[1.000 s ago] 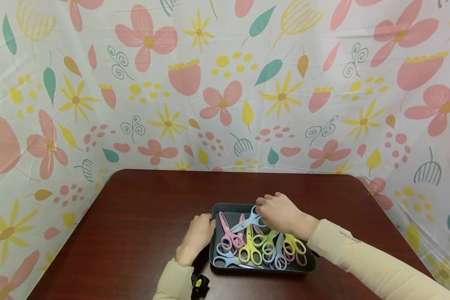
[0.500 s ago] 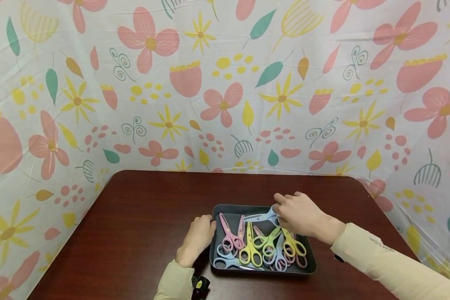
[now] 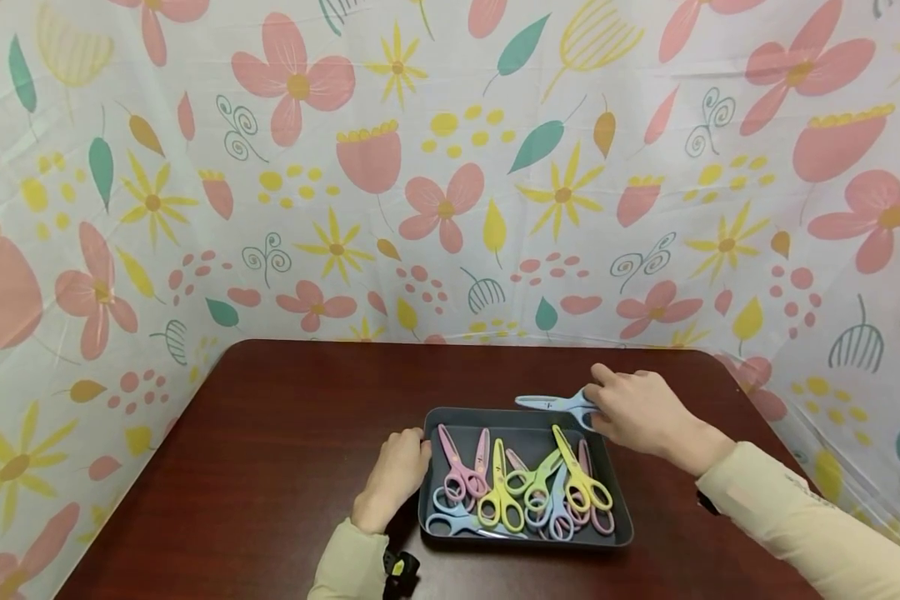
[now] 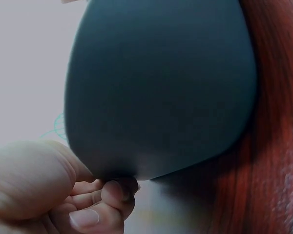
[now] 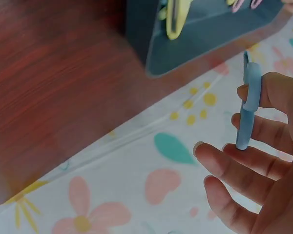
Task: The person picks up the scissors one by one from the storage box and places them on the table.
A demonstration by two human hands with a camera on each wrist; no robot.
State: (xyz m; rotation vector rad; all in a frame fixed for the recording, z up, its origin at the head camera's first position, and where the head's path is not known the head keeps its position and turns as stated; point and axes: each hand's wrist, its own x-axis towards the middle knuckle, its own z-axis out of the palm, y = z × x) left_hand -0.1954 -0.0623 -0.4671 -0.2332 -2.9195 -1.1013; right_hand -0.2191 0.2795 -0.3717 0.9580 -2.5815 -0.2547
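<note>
Light blue scissors [image 3: 551, 403] are raised over the back right of a dark grey tray [image 3: 525, 427], blades pointing left. My right hand [image 3: 648, 412] holds them by the finger loops. In the right wrist view, thumb and fingers pinch the blue handle [image 5: 254, 87] while the lower fingers spread away from it. At the tray's left side, my left hand [image 3: 393, 475] grips the rim. The left wrist view shows its thumb and curled fingers [image 4: 90, 217] at the edge of the tray wall [image 4: 161, 87].
Inside the tray lie pink scissors [image 3: 461, 479], yellow scissors [image 3: 500, 500], green scissors [image 3: 540, 482], and more yellow scissors [image 3: 588, 487], with several blue and pink ones. The brown table [image 3: 307, 417] extends around the tray. A floral cloth [image 3: 450, 167] hangs behind.
My right hand has lifted the blue scissors out from among the others and moved right and back, past the tray's back rim in the head view. The left hand stays on the tray.
</note>
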